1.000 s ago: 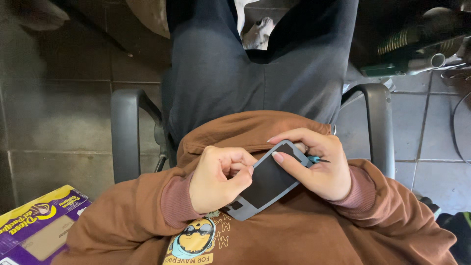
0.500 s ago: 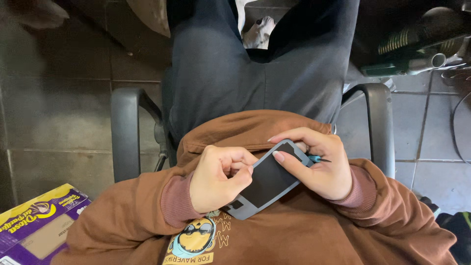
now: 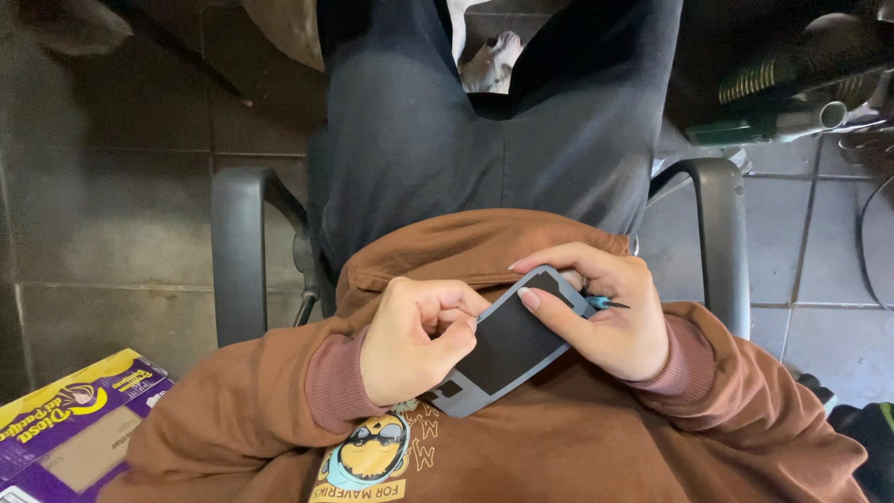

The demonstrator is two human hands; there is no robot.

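1. A flat grey phone-shaped device (image 3: 510,343) is held over the lap, tilted toward 2 o'clock.
2. Its lower edge is pinched by the left hand (image 3: 414,337).
3. Its upper end is clasped by the right hand (image 3: 610,312), with a small teal tool (image 3: 605,302) at 3 o'clock.

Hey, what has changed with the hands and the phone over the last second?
Nothing visibly changed. The left hand and the right hand hold the grey phone over the lap as before, and the thin teal tool sticks out from the right hand the same way.

Two bare hands, left hand (image 3: 410,340) and right hand (image 3: 610,312); between their fingers one flat grey rectangular phone back panel (image 3: 507,345); behind the right fingers one thin teal-handled tool (image 3: 605,303).
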